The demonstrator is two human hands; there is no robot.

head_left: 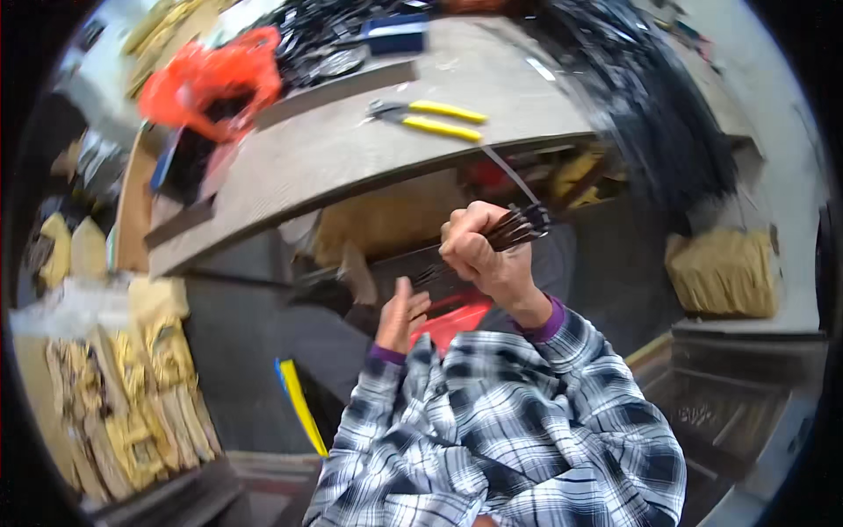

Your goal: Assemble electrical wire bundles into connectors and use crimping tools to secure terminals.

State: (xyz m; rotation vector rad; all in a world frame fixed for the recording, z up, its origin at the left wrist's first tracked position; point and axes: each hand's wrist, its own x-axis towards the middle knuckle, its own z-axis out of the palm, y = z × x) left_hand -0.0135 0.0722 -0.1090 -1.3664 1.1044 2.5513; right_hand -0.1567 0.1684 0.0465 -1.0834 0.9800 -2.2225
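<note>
My right hand [487, 250] is closed in a fist around a bundle of thin dark strands [520, 228] with shiny ends, held in front of the workbench edge. The strands stick out past both sides of the fist; whether they are wires or strips is too blurred to tell. Lower and to the left, my left hand [404, 316] has its fingers stretched out and the thumb raised, close to the bundle's other end, and holds nothing. Cutting pliers [430, 119] with yellow handles lie on the workbench [329, 145] beyond my hands.
A large heap of long black strands [637, 97] hangs over the bench's right end. At the back left are an orange-red plastic bag [215, 83], a dark blue box [395, 35] and glossy black pieces. Yellowish wrapped bundles [145, 395] lie at left, another brown bundle [724, 272] at right.
</note>
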